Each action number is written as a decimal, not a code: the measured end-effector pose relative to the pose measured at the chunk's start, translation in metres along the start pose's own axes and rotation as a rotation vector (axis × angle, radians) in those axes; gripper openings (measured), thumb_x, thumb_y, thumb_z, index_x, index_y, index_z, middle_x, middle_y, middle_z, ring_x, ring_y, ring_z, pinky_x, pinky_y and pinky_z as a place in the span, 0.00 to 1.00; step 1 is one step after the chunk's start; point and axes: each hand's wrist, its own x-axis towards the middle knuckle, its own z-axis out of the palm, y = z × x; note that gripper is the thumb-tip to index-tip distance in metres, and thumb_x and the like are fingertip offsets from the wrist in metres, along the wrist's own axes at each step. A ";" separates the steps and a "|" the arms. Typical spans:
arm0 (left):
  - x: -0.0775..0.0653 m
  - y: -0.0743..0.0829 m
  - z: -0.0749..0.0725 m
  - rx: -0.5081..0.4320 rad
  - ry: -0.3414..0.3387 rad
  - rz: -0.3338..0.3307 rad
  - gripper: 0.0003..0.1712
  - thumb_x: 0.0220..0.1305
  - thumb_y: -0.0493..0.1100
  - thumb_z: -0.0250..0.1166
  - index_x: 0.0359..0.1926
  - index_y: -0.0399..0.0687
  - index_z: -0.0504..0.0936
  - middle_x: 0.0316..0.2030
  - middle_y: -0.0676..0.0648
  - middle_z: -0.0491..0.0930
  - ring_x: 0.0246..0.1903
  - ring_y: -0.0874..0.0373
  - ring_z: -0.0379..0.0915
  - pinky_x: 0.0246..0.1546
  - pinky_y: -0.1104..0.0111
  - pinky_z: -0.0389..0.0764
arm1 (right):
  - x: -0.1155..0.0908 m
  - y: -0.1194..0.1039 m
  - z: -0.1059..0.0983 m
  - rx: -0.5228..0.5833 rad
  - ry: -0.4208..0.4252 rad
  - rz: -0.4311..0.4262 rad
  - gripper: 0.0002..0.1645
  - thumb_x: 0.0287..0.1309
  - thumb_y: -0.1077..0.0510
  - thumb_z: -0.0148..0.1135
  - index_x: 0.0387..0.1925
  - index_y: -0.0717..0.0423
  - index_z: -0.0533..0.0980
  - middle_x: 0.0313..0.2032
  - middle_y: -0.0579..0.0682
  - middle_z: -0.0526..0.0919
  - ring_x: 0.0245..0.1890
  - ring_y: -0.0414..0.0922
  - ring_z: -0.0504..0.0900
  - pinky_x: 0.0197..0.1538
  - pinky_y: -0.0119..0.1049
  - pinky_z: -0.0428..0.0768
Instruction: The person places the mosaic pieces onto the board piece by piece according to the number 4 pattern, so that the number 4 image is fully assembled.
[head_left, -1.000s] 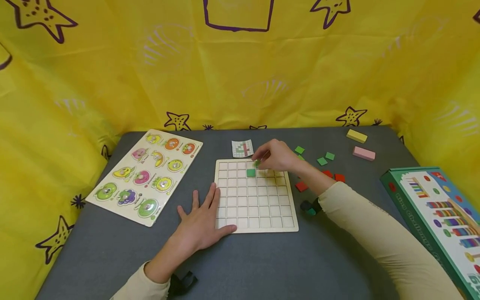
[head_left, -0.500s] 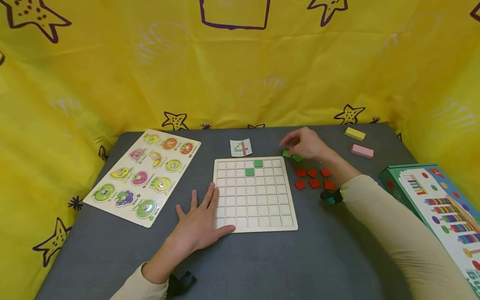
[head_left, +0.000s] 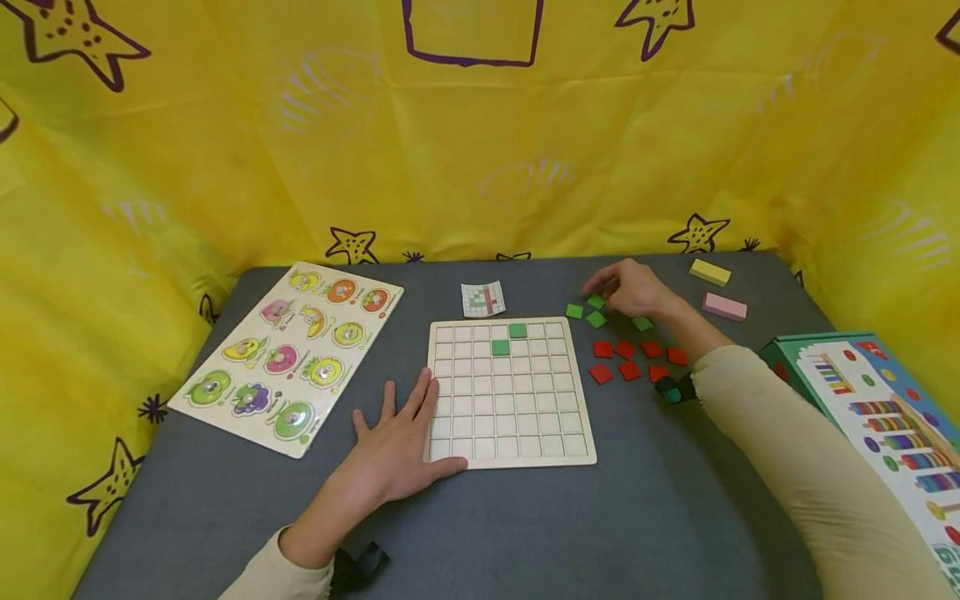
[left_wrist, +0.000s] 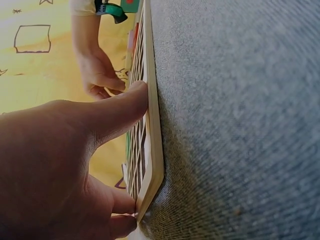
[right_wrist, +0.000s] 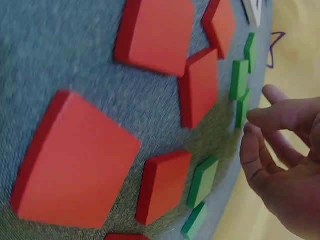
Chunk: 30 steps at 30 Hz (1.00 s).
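My left hand (head_left: 393,454) lies with fingers spread at the left edge of a pale wooden grid board (head_left: 506,408). Its thumb presses the near rim, as the left wrist view also shows. Two green square tiles (head_left: 500,347) sit in cells of the upper rows. Beyond the board's upper right corner, my right hand (head_left: 637,287) hovers over the loose green tiles (head_left: 596,319). Its fingertips are close to one green tile (right_wrist: 243,107); the thumb and fingers are loosely bent, with nothing visible between them.
Several red tiles (head_left: 630,371) lie right of the board. A small pattern card (head_left: 482,300) is behind it. Yellow (head_left: 709,272) and pink blocks (head_left: 724,306) stand at back right, a game box (head_left: 885,417) at the right edge. A fruit puzzle board (head_left: 262,342) lies left.
My right hand has left the board, where a second green tile now sits in the top row, and moved right to the loose green tiles. My left hand has stayed put.
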 end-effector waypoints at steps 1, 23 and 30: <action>0.000 0.000 0.000 0.000 -0.002 0.001 0.67 0.59 0.77 0.66 0.85 0.50 0.44 0.85 0.50 0.34 0.80 0.27 0.32 0.63 0.16 0.41 | 0.001 0.001 0.000 -0.008 -0.006 -0.001 0.24 0.56 0.75 0.61 0.53 0.60 0.86 0.51 0.65 0.86 0.51 0.60 0.83 0.45 0.44 0.82; 0.000 -0.001 -0.001 -0.008 -0.022 -0.010 0.68 0.58 0.77 0.67 0.85 0.51 0.45 0.85 0.51 0.33 0.80 0.28 0.31 0.63 0.17 0.40 | 0.006 0.012 0.000 -0.041 0.003 -0.057 0.19 0.58 0.68 0.73 0.52 0.62 0.86 0.49 0.65 0.88 0.51 0.62 0.86 0.52 0.55 0.82; 0.001 -0.001 -0.001 -0.011 -0.019 -0.011 0.68 0.58 0.77 0.67 0.85 0.51 0.45 0.85 0.50 0.34 0.80 0.28 0.31 0.63 0.17 0.40 | 0.008 0.014 -0.001 -0.062 0.028 -0.047 0.18 0.57 0.65 0.74 0.50 0.61 0.87 0.45 0.62 0.88 0.47 0.57 0.86 0.46 0.43 0.79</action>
